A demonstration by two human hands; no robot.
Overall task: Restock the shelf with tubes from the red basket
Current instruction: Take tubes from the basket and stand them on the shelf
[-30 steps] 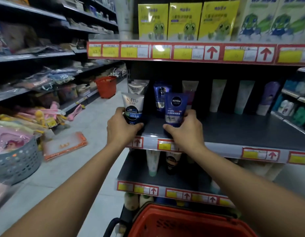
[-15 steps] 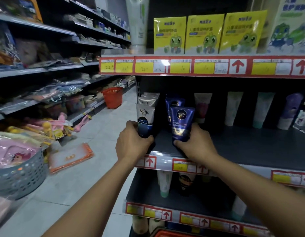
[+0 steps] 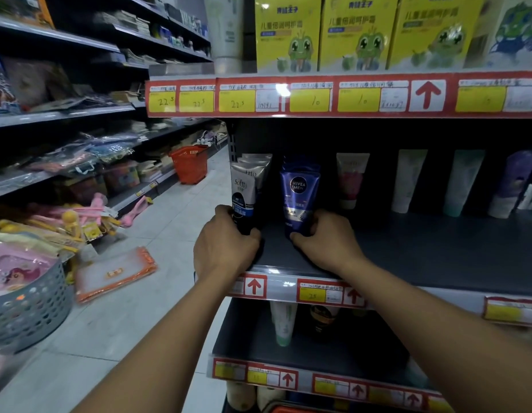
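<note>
Head view: the left hand [image 3: 224, 247] has its grip curled round the base of the Softto tube [image 3: 243, 193], the right hand [image 3: 326, 239] round the Nivea tube [image 3: 300, 198]; both tubes stand upright near the shelf [image 3: 437, 251] front, forearms stretched forward over its edge.

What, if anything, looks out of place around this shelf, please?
An orange-edged clear pouch lies flat on the aisle floor, off the racks. On the shelf, the Softto tube and Nivea Men tube stand upright in both hands.
</note>
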